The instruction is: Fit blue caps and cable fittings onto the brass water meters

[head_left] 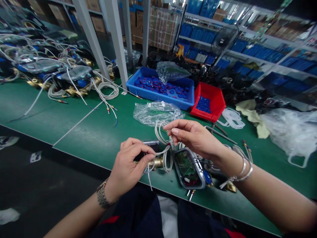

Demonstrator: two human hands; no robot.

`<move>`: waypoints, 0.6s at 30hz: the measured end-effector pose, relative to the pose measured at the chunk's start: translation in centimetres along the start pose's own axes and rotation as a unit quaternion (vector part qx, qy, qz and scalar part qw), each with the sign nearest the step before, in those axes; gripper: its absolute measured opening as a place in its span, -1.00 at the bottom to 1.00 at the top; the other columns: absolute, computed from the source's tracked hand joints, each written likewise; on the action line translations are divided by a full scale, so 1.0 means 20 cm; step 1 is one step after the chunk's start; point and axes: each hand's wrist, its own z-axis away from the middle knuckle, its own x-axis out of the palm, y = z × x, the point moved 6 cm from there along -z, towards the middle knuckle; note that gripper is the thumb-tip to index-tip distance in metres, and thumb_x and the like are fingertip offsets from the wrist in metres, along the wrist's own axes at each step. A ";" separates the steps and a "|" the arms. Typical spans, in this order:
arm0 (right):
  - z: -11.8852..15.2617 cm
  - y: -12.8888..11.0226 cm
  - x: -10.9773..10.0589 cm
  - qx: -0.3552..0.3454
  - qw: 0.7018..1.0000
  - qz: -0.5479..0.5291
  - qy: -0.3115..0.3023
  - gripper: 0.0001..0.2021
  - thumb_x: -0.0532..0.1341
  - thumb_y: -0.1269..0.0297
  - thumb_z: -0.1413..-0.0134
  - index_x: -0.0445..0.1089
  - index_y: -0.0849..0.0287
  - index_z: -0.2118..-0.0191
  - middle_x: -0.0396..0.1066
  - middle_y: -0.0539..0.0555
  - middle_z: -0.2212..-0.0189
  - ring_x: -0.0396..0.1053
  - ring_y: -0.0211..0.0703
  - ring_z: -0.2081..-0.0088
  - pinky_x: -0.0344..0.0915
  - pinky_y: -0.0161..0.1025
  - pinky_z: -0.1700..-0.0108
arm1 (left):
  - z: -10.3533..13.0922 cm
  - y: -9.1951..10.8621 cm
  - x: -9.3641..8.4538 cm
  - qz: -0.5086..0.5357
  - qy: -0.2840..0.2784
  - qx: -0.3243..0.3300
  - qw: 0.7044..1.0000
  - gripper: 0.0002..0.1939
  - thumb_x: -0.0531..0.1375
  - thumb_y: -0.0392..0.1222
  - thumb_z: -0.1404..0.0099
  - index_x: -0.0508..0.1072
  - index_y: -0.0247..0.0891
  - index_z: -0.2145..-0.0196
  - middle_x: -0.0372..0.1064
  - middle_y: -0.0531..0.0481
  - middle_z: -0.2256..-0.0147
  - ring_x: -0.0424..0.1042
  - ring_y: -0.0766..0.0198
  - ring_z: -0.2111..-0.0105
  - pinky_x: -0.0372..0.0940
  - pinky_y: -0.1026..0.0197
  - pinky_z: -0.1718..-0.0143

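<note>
My left hand pinches a white cable between thumb and forefinger, with a loose end hanging below. My right hand is a little higher and to the right, its fingers bent together at the upper loop of the same coiled cable; the exact contact at the fingertips is partly hidden. Just below the right hand lies an electronic meter housing with a clear cover, a green circuit board and red wires inside. A brass fitting shows beside the left fingers, with a dark part largely covered by that hand.
A blue tray of blue discs and a red bin of small blue parts stand behind. A clear plastic bag lies before the tray. Meters with brass fittings and cables crowd the left; a white bag sits right.
</note>
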 end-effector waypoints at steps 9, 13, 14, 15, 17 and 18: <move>0.22 0.25 0.15 0.083 0.953 -0.248 0.155 -0.71 0.49 0.21 0.04 0.56 0.17 0.18 0.52 0.08 0.24 0.32 -0.39 0.44 0.30 -0.44 0.44 | 0.05 0.05 0.05 0.033 0.068 -0.037 0.996 -0.93 0.22 -0.20 -0.36 0.45 -0.16 0.32 0.43 0.04 0.33 0.36 0.19 0.21 0.22 0.05 0.11; 0.22 0.31 0.21 0.073 0.935 -0.316 0.143 -0.71 0.47 0.19 0.00 0.59 0.22 0.17 0.40 0.00 0.38 0.22 -0.43 0.46 0.25 -0.46 0.41 | 0.04 0.08 0.05 0.021 0.076 -0.012 0.997 -0.93 0.24 -0.26 -0.31 0.43 -0.17 0.35 0.43 0.06 0.37 0.35 0.20 0.24 0.20 0.06 0.11; 0.22 0.32 0.21 0.071 0.934 -0.320 0.139 -0.71 0.46 0.18 -0.03 0.60 0.23 0.15 0.39 0.00 0.38 0.21 -0.44 0.46 0.24 -0.46 0.41 | 0.04 0.09 0.05 0.015 0.080 -0.007 0.997 -0.92 0.24 -0.27 -0.31 0.42 -0.17 0.36 0.43 0.07 0.38 0.34 0.20 0.25 0.19 0.06 0.11; 0.22 0.32 0.22 0.069 0.934 -0.322 0.137 -0.72 0.45 0.18 -0.05 0.60 0.23 0.15 0.38 0.00 0.38 0.21 -0.44 0.45 0.23 -0.46 0.41 | 0.03 0.09 0.05 0.011 0.083 -0.004 0.996 -0.91 0.24 -0.28 -0.30 0.42 -0.17 0.37 0.43 0.07 0.38 0.34 0.21 0.26 0.19 0.06 0.11; 0.22 0.32 0.22 0.068 0.935 -0.322 0.135 -0.73 0.43 0.17 -0.08 0.60 0.23 0.14 0.38 0.01 0.38 0.21 -0.44 0.46 0.20 -0.47 0.42 | 0.04 0.09 0.04 0.008 0.086 -0.001 0.996 -0.91 0.24 -0.29 -0.29 0.41 -0.18 0.37 0.43 0.07 0.39 0.34 0.21 0.26 0.18 0.05 0.11; 0.22 0.32 0.22 0.068 0.935 -0.321 0.134 -0.73 0.43 0.17 -0.09 0.61 0.23 0.14 0.38 0.01 0.38 0.21 -0.44 0.45 0.19 -0.47 0.42 | 0.04 0.09 0.04 0.006 0.086 -0.001 0.996 -0.91 0.24 -0.29 -0.29 0.41 -0.18 0.37 0.43 0.07 0.39 0.34 0.20 0.27 0.18 0.05 0.11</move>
